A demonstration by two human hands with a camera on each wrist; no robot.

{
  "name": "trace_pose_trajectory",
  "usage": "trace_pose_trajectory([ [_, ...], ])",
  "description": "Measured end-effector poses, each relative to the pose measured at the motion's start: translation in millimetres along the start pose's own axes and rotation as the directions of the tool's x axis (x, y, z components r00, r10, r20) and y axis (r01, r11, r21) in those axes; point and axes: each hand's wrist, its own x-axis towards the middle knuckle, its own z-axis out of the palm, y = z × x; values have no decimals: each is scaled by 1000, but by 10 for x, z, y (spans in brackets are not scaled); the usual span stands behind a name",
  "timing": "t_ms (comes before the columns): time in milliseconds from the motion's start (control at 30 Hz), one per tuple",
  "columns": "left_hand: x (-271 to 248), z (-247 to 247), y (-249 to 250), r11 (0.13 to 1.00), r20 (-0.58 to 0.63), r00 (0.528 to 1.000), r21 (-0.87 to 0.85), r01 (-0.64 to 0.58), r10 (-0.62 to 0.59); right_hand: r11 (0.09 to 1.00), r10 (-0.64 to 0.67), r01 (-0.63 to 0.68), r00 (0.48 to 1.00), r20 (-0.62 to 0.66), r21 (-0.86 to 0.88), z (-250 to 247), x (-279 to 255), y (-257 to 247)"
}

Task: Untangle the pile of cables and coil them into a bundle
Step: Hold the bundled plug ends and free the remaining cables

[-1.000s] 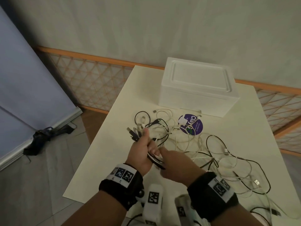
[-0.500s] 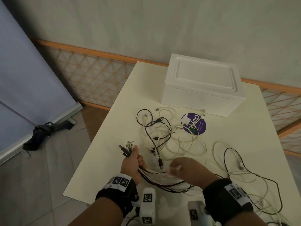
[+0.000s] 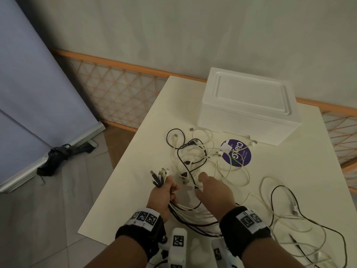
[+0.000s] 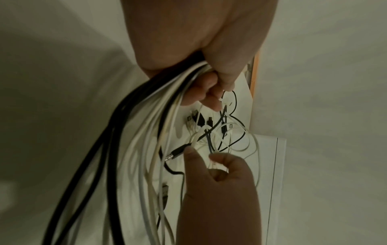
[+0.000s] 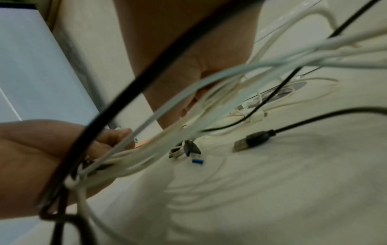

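Observation:
My left hand [image 3: 164,192] grips a bundle of black and white cables [image 3: 185,211] low on the table; their plugs [image 3: 160,176] fan out above its fist. The strands hang in a loop below the fist [image 4: 146,132] and pass under my right wrist. My right hand [image 3: 202,182] reaches into the tangled pile [image 3: 195,157] ahead. In the left wrist view its thumb and forefinger [image 4: 209,157] stand slightly apart around thin strands beside a black jack plug [image 4: 176,151]. The right wrist view shows the left hand [image 5: 41,149] holding the bundle [image 5: 146,149].
A white foam box [image 3: 249,105] stands at the back of the cream table [image 3: 135,180], with a round purple sticker [image 3: 237,155] in front of it. More loose black and white cables [image 3: 286,206] sprawl at the right. The table's left edge drops to a tiled floor.
My right hand has left the bundle's strands and moved forward to the tangled pile. The left hand keeps its grip on the bundle, and the loop now hangs beneath it.

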Motion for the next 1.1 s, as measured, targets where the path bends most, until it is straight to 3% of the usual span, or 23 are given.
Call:
trace_pose_trajectory([
  [200, 80, 85, 29, 989, 48, 999, 149, -18, 11, 992, -28, 37, 997, 77, -118, 12, 124, 98],
  [300, 158, 159, 14, 978, 74, 997, 204, -32, 17, 959, -242, 241, 970, 10, -148, 31, 118, 120],
  [433, 214, 295, -13, 954, 93, 996, 297, -31, 4, 862, -335, 367, 930, 150, -349, 73, 51, 116],
  [533, 250, 374, -62, 923, 91, 996, 382, -42, 8, 849, -338, 412, 904, 260, -329, 76, -19, 89],
  [733, 202, 459, 24, 910, 31, 998, 410, -65, 57, 908, -303, 363, 914, 270, -211, 7, -110, 298],
  [867, 171, 383, 198, 957, 69, 995, 277, -92, 75, 964, -255, 257, 966, -30, 67, -507, -208, 479],
  [967, 83, 394, 238, 972, 143, 990, 229, -51, 19, 852, -150, 288, 935, -322, 438, -922, -288, 465],
  [1033, -20, 440, 248, 979, 191, 981, 200, -28, -11, 756, -119, 336, 915, -386, 562, -1114, -346, 403],
  [1100, -116, 493, 258, 986, 245, 969, 166, -28, -13, 721, -122, 343, 918, -377, 602, -1206, -360, 352],
])
